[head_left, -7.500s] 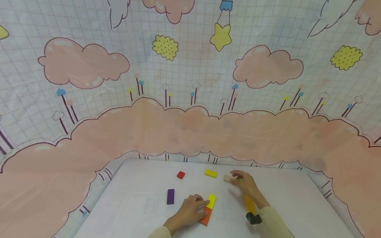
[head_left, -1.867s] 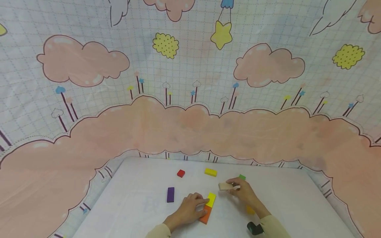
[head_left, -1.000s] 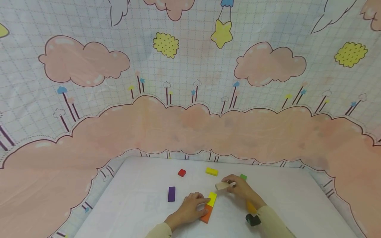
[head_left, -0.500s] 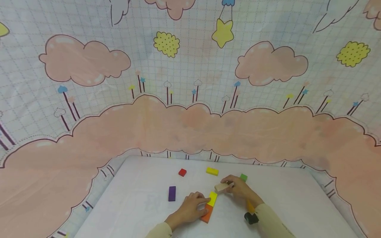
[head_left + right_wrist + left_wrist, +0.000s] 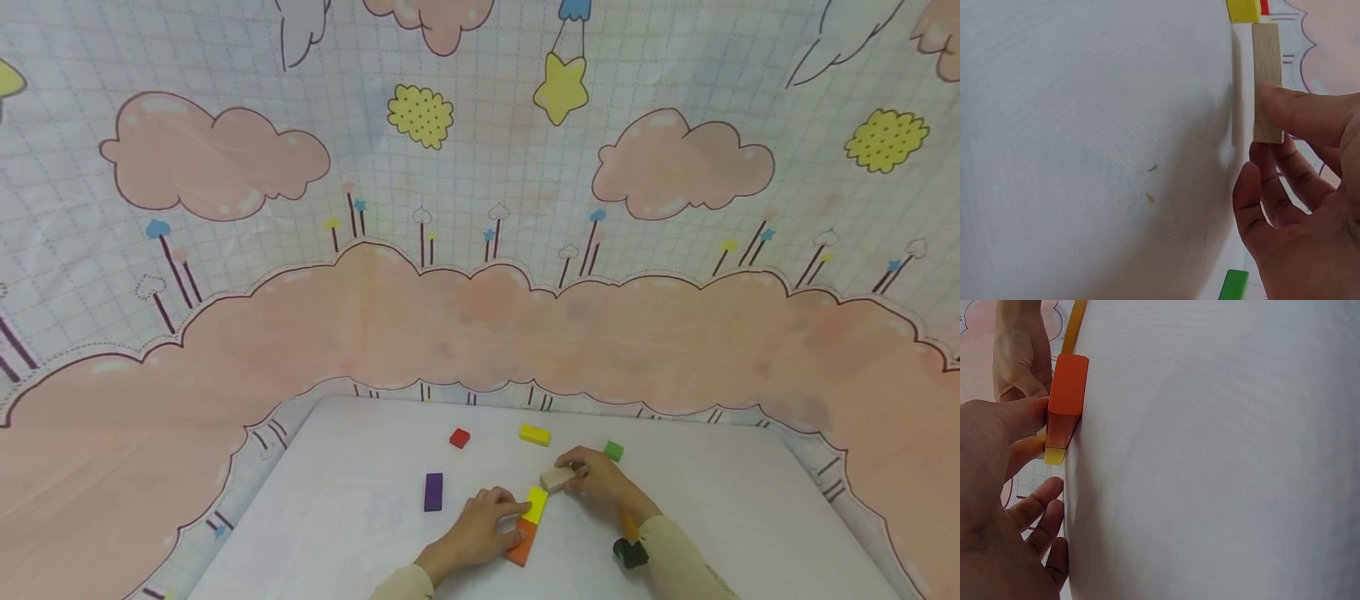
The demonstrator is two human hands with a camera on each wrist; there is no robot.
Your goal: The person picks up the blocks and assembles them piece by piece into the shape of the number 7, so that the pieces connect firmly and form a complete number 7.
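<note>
My left hand lies over two blocks set end to end on the white table. Its index finger touches the yellow block, and its thumb rests on the orange block. In the left wrist view, thumb and index finger press the same face of that row, with the other fingers loosely bent. My right hand pinches a plain wooden block between thumb and fingers. In the head view this block sits tilted just beyond the yellow block's far end; whether the two touch I cannot tell.
A red block, another yellow block and a green block lie farther back. On the left is a purple block. Near the right forearm are an amber piece, partly hidden, and a dark green piece.
My right hand has brought the wooden block from the back right, leftward and nearer, to the yellow block's far end, lowering it slightly just now. The left hand has stayed in place.
</note>
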